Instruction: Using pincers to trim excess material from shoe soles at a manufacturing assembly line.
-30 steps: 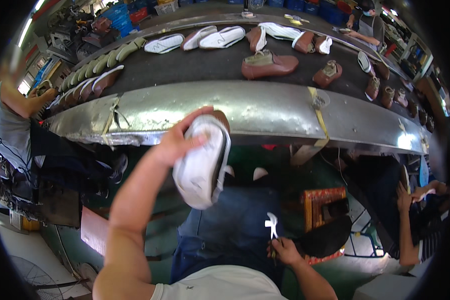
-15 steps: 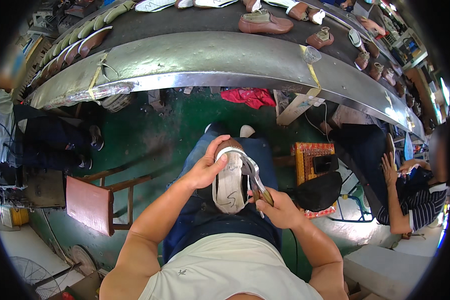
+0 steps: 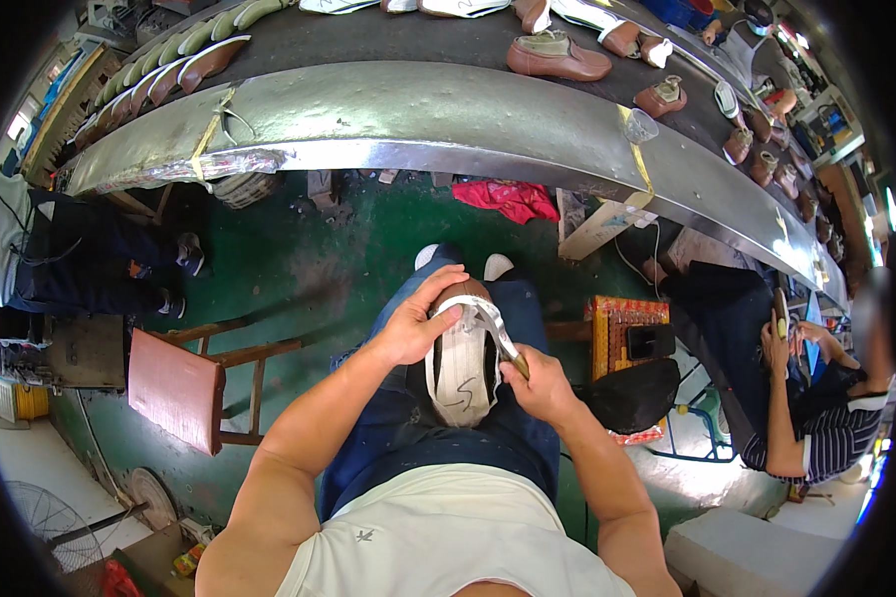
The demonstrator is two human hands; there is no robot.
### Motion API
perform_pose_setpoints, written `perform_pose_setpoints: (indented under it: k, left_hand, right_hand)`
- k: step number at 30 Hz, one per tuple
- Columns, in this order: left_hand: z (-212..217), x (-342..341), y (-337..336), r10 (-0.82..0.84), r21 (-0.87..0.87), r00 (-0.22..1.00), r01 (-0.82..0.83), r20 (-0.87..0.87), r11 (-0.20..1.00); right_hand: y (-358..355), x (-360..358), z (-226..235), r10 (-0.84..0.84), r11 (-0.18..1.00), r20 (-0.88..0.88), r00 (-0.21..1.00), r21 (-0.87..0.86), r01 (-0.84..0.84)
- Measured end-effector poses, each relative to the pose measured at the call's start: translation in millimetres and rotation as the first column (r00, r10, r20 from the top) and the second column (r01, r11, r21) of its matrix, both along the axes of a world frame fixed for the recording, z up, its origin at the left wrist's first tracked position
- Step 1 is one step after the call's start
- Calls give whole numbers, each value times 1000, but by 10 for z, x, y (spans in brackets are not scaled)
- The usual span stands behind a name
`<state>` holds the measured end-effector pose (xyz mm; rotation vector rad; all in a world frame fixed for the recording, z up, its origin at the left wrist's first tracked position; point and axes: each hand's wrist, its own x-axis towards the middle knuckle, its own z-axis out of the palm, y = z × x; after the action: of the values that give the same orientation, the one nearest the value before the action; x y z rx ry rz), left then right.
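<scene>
A white shoe [image 3: 463,373] lies sole-up on my lap, its toe pointing away from me, with a dark scribble on the sole. My left hand [image 3: 415,320] grips its left side near the toe. My right hand [image 3: 536,383] holds metal pincers [image 3: 495,326] whose jaws rest on the shoe's far right edge. My blue trousers and white shirt fill the bottom of the view.
A curved metal conveyor [image 3: 418,114] carries several shoes [image 3: 558,57] past me. A wooden chair [image 3: 184,383] stands to my left, a patterned box [image 3: 627,333] to my right. A seated person [image 3: 806,398] works at the right, another [image 3: 60,249] at the left. A red cloth [image 3: 508,197] lies on the green floor.
I brought the white shoe down from the conveyor to my lap. My right hand with the pincers has closed onto the shoe's edge. The view has tilted downward.
</scene>
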<state>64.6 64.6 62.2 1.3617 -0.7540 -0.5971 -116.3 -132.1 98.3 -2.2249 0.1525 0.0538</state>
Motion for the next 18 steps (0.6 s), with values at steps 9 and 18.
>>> perform_pose_setpoints:
  k: [9,18]
  left_hand:
    - [300,-98,-117,150,191,932,-90,-329,977]
    - [263,-41,-122,109,171,961,-66,-255,983]
  right_hand:
    - [60,-34,469,19,958,-133,991,-281,-56]
    - [-42,285,711,-35,999,-69,997,29,37]
